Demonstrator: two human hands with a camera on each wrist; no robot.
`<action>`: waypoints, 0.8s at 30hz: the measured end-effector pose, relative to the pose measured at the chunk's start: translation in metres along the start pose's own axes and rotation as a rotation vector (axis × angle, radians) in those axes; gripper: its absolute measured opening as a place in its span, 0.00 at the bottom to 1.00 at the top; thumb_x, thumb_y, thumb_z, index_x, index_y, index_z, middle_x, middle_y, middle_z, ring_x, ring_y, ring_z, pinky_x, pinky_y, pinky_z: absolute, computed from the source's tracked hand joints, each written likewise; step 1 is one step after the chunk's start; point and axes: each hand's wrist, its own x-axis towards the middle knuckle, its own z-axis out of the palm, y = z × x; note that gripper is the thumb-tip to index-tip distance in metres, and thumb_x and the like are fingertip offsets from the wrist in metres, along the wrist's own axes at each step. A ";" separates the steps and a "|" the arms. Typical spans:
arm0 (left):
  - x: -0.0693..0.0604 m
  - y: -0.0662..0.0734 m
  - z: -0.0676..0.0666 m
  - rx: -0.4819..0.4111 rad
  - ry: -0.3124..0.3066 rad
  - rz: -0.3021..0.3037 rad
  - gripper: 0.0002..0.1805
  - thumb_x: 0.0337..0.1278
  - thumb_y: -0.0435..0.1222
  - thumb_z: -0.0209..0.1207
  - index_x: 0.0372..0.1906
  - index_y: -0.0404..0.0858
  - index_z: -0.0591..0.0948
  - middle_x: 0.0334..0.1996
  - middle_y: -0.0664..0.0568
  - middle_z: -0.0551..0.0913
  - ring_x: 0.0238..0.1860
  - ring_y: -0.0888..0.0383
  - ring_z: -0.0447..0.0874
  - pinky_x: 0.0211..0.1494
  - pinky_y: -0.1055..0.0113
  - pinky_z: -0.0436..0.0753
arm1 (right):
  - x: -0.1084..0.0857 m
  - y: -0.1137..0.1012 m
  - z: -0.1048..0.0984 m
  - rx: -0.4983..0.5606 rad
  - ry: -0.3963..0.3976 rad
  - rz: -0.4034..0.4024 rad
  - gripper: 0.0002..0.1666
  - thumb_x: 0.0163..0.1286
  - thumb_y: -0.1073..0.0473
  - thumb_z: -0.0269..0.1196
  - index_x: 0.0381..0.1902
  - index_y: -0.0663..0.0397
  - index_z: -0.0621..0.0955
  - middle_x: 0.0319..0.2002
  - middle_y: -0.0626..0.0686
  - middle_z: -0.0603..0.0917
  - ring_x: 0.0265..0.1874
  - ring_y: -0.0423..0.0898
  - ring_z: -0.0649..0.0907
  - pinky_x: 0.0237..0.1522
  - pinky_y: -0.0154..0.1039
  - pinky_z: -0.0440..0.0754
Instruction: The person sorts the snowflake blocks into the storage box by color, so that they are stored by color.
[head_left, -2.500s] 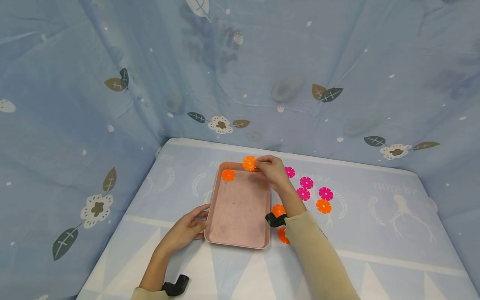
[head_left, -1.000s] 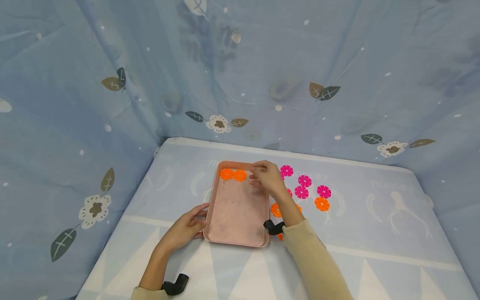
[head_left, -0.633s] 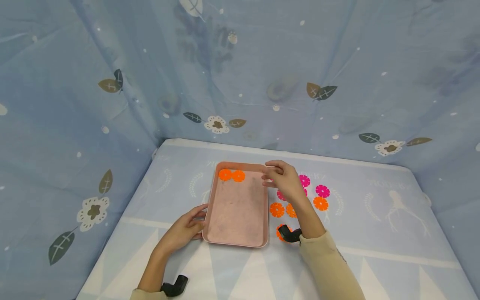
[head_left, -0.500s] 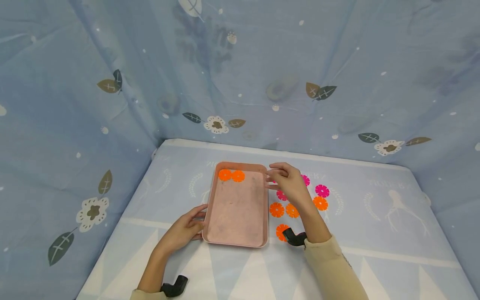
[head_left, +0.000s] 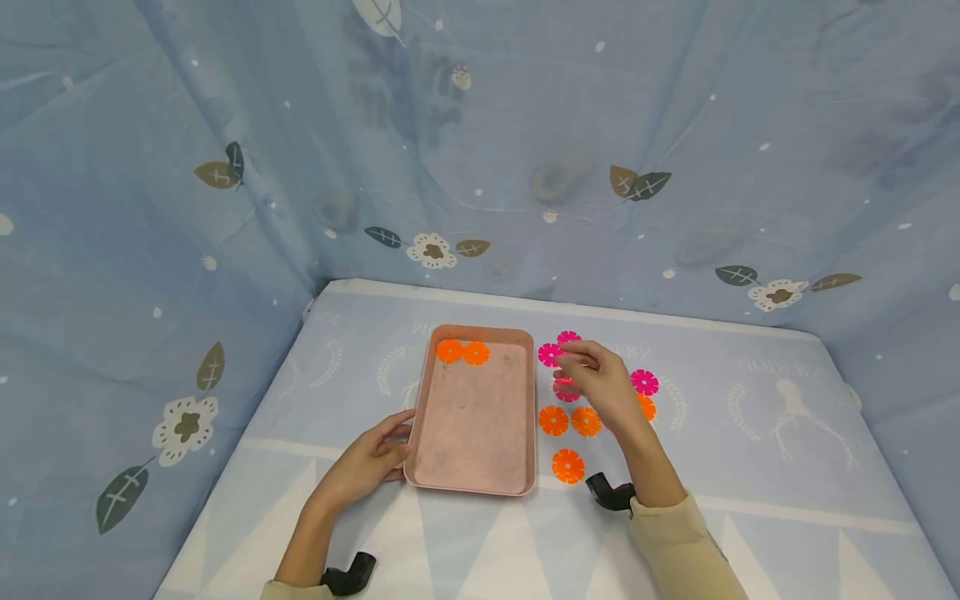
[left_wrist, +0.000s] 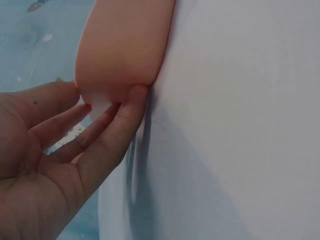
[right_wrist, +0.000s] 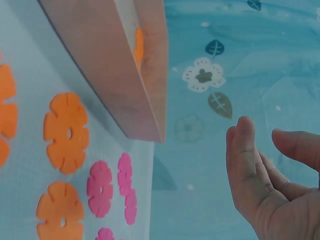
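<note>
A pink rectangular tray (head_left: 471, 433) lies in front of the person, with two orange flower-shaped pieces (head_left: 476, 353) side by side at its far left. My left hand (head_left: 365, 461) rests its fingertips against the tray's left side; the left wrist view shows these fingers (left_wrist: 132, 107) touching the tray wall (left_wrist: 122, 47). Right of the tray, my right hand (head_left: 603, 385) hovers over pink flower pieces (head_left: 549, 355), partly covering some. Its fingers are loosely bent and spread from the thumb, and the hand (right_wrist: 275, 195) looks bare of any piece in the right wrist view.
Several orange pieces (head_left: 567, 466) lie right of the tray, with one more beside a pink piece (head_left: 644, 382) farther right. The patterned cloth (head_left: 750, 433) covers the table, and a blue curtain (head_left: 525, 125) hangs behind it. Each wrist carries a black device (head_left: 350, 575).
A second orange piece, earlier in my right hand, lies in the tray beside the first. My right hand has let go and moved right, over the pink pieces. My left hand stays at the tray.
</note>
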 end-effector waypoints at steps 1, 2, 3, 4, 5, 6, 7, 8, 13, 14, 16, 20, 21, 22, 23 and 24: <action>0.000 0.000 0.000 -0.001 -0.002 0.001 0.31 0.73 0.28 0.55 0.76 0.38 0.62 0.66 0.31 0.68 0.60 0.39 0.77 0.49 0.56 0.85 | -0.001 0.001 -0.001 -0.009 0.000 -0.006 0.27 0.74 0.53 0.63 0.63 0.65 0.74 0.50 0.64 0.82 0.48 0.63 0.85 0.50 0.58 0.82; 0.000 -0.001 0.000 -0.004 -0.004 0.001 0.31 0.73 0.28 0.55 0.76 0.37 0.62 0.67 0.31 0.67 0.60 0.38 0.77 0.49 0.56 0.85 | -0.002 0.002 -0.002 -0.013 0.005 -0.004 0.26 0.74 0.53 0.63 0.62 0.64 0.75 0.49 0.63 0.82 0.48 0.64 0.84 0.50 0.57 0.82; 0.000 -0.001 -0.001 -0.007 -0.007 0.002 0.31 0.73 0.29 0.55 0.76 0.38 0.62 0.67 0.31 0.67 0.60 0.38 0.77 0.49 0.56 0.85 | -0.003 0.003 -0.004 -0.021 0.009 0.000 0.26 0.74 0.53 0.64 0.61 0.64 0.75 0.49 0.63 0.82 0.49 0.65 0.83 0.50 0.57 0.82; 0.000 -0.001 -0.001 -0.008 -0.010 0.003 0.31 0.73 0.29 0.55 0.76 0.37 0.62 0.67 0.31 0.67 0.60 0.38 0.77 0.49 0.56 0.85 | -0.004 0.005 -0.005 -0.025 0.011 0.006 0.26 0.74 0.53 0.64 0.61 0.63 0.76 0.49 0.63 0.81 0.49 0.66 0.83 0.50 0.57 0.83; -0.001 -0.001 -0.001 -0.009 -0.013 0.004 0.31 0.73 0.29 0.55 0.76 0.37 0.62 0.67 0.31 0.67 0.60 0.38 0.77 0.49 0.56 0.85 | -0.006 0.005 -0.007 -0.029 0.010 0.015 0.25 0.73 0.52 0.64 0.61 0.62 0.76 0.50 0.64 0.81 0.50 0.66 0.82 0.50 0.56 0.83; -0.001 -0.001 -0.001 -0.010 -0.014 0.006 0.31 0.73 0.29 0.55 0.76 0.37 0.62 0.67 0.31 0.67 0.60 0.38 0.77 0.49 0.56 0.85 | -0.007 0.006 -0.008 -0.031 0.008 0.021 0.26 0.73 0.52 0.64 0.61 0.63 0.76 0.50 0.65 0.80 0.51 0.66 0.82 0.50 0.55 0.83; -0.001 -0.001 -0.001 -0.012 -0.016 0.008 0.31 0.73 0.29 0.55 0.76 0.37 0.62 0.67 0.31 0.67 0.60 0.38 0.76 0.49 0.56 0.85 | -0.009 0.007 -0.009 -0.032 0.008 0.029 0.26 0.73 0.52 0.64 0.61 0.62 0.76 0.51 0.65 0.80 0.51 0.66 0.82 0.50 0.55 0.83; -0.001 -0.001 -0.001 -0.015 -0.019 0.009 0.31 0.73 0.29 0.55 0.76 0.37 0.62 0.67 0.31 0.66 0.60 0.38 0.76 0.49 0.56 0.85 | -0.011 0.009 -0.011 -0.031 0.007 0.036 0.26 0.73 0.52 0.65 0.61 0.62 0.76 0.51 0.66 0.80 0.51 0.67 0.81 0.50 0.55 0.83; 0.000 -0.001 -0.001 -0.016 -0.020 0.010 0.31 0.73 0.29 0.55 0.76 0.37 0.61 0.67 0.30 0.66 0.60 0.38 0.76 0.50 0.55 0.85 | -0.019 0.019 -0.020 -0.064 -0.001 0.027 0.25 0.73 0.52 0.64 0.60 0.63 0.76 0.51 0.68 0.79 0.51 0.67 0.80 0.50 0.53 0.83; 0.000 -0.001 -0.001 -0.015 -0.021 0.009 0.31 0.73 0.29 0.55 0.76 0.37 0.61 0.67 0.30 0.66 0.60 0.38 0.76 0.50 0.55 0.85 | -0.020 0.021 -0.021 -0.075 0.000 0.024 0.25 0.73 0.52 0.64 0.59 0.63 0.76 0.51 0.68 0.79 0.51 0.67 0.80 0.50 0.53 0.83; 0.000 -0.001 -0.001 -0.011 -0.019 0.008 0.31 0.73 0.29 0.54 0.76 0.37 0.61 0.67 0.31 0.66 0.60 0.38 0.76 0.50 0.56 0.85 | -0.022 0.025 -0.025 -0.101 0.007 0.026 0.25 0.73 0.52 0.64 0.59 0.63 0.77 0.50 0.67 0.80 0.50 0.67 0.81 0.50 0.51 0.84; 0.000 0.001 -0.001 -0.006 -0.019 0.005 0.31 0.73 0.28 0.54 0.76 0.36 0.61 0.67 0.31 0.67 0.60 0.38 0.76 0.49 0.56 0.85 | -0.027 0.032 -0.030 -0.125 0.013 0.032 0.25 0.74 0.53 0.64 0.60 0.65 0.76 0.49 0.66 0.80 0.49 0.66 0.81 0.50 0.50 0.84; 0.000 0.001 -0.001 -0.005 -0.018 0.004 0.31 0.73 0.28 0.54 0.76 0.36 0.61 0.67 0.31 0.67 0.60 0.38 0.76 0.49 0.56 0.85 | -0.028 0.034 -0.031 -0.128 0.016 0.035 0.25 0.74 0.54 0.64 0.60 0.65 0.76 0.49 0.66 0.80 0.49 0.65 0.81 0.49 0.49 0.84; 0.000 0.001 -0.001 -0.006 -0.018 0.003 0.31 0.73 0.28 0.54 0.76 0.36 0.61 0.67 0.31 0.67 0.60 0.38 0.76 0.49 0.56 0.85 | -0.028 0.035 -0.032 -0.131 0.016 0.035 0.24 0.74 0.54 0.64 0.60 0.65 0.76 0.49 0.66 0.80 0.49 0.65 0.81 0.49 0.49 0.84; 0.000 0.001 -0.001 -0.006 -0.016 0.002 0.31 0.73 0.28 0.54 0.76 0.36 0.61 0.67 0.31 0.67 0.60 0.38 0.76 0.49 0.56 0.85 | -0.029 0.037 -0.033 -0.132 0.017 0.035 0.24 0.74 0.55 0.63 0.60 0.65 0.76 0.49 0.66 0.80 0.49 0.65 0.81 0.49 0.49 0.84; 0.000 0.002 -0.001 -0.007 -0.016 0.000 0.31 0.73 0.28 0.54 0.76 0.37 0.61 0.67 0.31 0.67 0.60 0.38 0.76 0.49 0.56 0.85 | -0.030 0.039 -0.034 -0.133 0.016 0.034 0.23 0.74 0.56 0.63 0.60 0.66 0.76 0.49 0.65 0.80 0.49 0.65 0.81 0.49 0.48 0.85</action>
